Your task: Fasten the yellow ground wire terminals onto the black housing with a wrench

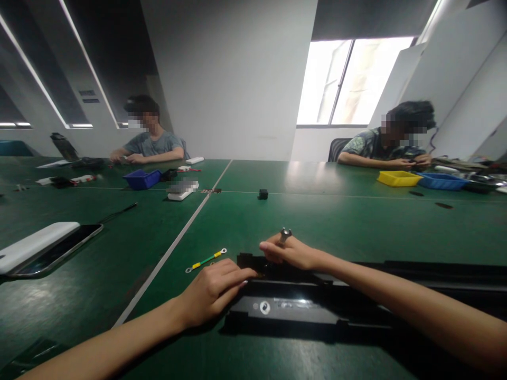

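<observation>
1. Currently gripping a wrench [285, 235] in the right hand [292, 253], open end upward.
2. Resting the left hand [216, 285] at one end of the black housing [301, 312], fingers together; cannot tell whether pinching anything.
3. Having that housing also beneath the right hand, green-yellow cable [206, 260] just beyond the left.

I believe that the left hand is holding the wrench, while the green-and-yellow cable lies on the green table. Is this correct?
Not quite: in the head view, the wrench is in the right hand, not the left hand. The green-and-yellow cable does lie on the green table.
</observation>
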`<action>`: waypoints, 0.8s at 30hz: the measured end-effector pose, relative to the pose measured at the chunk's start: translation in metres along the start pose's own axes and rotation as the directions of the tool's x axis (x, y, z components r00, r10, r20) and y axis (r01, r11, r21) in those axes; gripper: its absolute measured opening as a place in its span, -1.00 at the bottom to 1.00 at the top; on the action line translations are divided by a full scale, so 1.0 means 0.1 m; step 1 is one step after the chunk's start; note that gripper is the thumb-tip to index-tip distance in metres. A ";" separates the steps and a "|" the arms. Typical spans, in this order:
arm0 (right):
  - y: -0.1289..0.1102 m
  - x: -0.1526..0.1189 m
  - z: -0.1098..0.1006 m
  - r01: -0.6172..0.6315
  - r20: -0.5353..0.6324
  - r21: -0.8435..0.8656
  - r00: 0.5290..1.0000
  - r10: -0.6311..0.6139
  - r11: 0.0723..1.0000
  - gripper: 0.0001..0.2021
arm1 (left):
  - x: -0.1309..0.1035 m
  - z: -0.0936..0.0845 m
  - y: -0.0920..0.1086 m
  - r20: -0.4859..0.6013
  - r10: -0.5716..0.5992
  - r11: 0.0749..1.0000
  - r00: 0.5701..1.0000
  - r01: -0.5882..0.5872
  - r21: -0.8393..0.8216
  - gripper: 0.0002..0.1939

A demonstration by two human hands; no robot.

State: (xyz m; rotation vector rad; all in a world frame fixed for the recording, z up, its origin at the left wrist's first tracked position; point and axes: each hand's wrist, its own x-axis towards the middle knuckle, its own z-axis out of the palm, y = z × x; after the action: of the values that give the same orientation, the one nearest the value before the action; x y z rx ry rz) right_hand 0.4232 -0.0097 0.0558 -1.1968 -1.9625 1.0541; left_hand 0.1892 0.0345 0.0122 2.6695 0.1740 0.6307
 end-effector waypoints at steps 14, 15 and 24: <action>0.06 0.01 0.00 -0.006 0.008 -0.005 1.000 0.006 1.000 -0.43 | 0.00 -0.01 0.02 0.003 0.006 1.000 1.000 -0.006 -0.006 -0.70; 0.07 0.01 0.00 -0.005 0.009 -0.004 1.000 0.005 1.000 -0.43 | 0.00 -0.01 0.02 0.002 0.006 1.000 1.000 -0.005 -0.006 -0.70; 0.08 0.00 0.00 -0.013 0.007 -0.005 1.000 0.013 1.000 -0.43 | 0.02 -0.02 0.02 -0.006 0.010 1.000 1.000 -0.010 0.007 -0.70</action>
State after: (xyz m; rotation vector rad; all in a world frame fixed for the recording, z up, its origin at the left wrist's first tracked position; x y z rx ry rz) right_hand 0.4269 -0.0074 0.0491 -1.2114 -1.9664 1.0617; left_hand 0.1901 0.0336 0.0153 2.6769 0.1647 0.6430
